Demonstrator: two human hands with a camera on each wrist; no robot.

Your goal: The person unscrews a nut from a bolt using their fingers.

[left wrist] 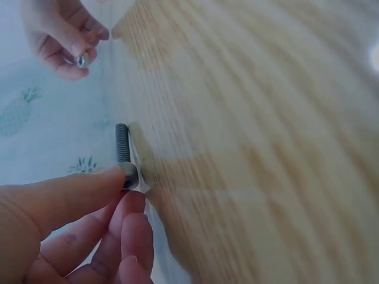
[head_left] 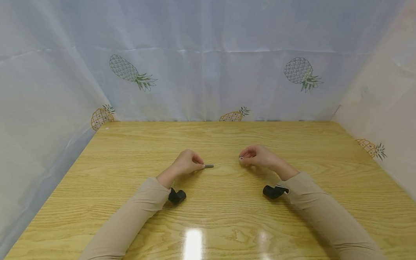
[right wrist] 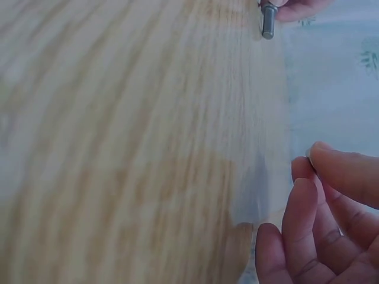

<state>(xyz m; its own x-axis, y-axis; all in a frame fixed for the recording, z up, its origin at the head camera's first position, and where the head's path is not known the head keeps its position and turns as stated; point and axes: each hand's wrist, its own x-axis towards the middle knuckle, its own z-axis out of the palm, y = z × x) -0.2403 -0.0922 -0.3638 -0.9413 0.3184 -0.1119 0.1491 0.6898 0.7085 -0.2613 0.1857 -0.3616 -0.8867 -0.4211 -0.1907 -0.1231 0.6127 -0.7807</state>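
Between thumb and fingertips, my left hand [head_left: 187, 161] pinches a grey metal bolt [head_left: 209, 166] by its round head. In the left wrist view the threaded shank of the bolt [left wrist: 122, 144] points away from the fingers, toward the other hand. My right hand [head_left: 261, 158] pinches a small shiny ring-shaped piece, apparently a nut [head_left: 241, 158], between thumb and index finger. The right wrist view leaves that piece almost wholly hidden behind the fingertips. A gap separates the two hands, and bolt and nut are apart, both held just above the table.
The wood-grain table [head_left: 219, 212] spreads under both arms. A white curtain [head_left: 205, 79] printed with pineapples hangs along its back edge, and pale cloth lines the sides. Black wrist devices [head_left: 177, 196] sit below each hand. Bright light reflects off the front of the table.
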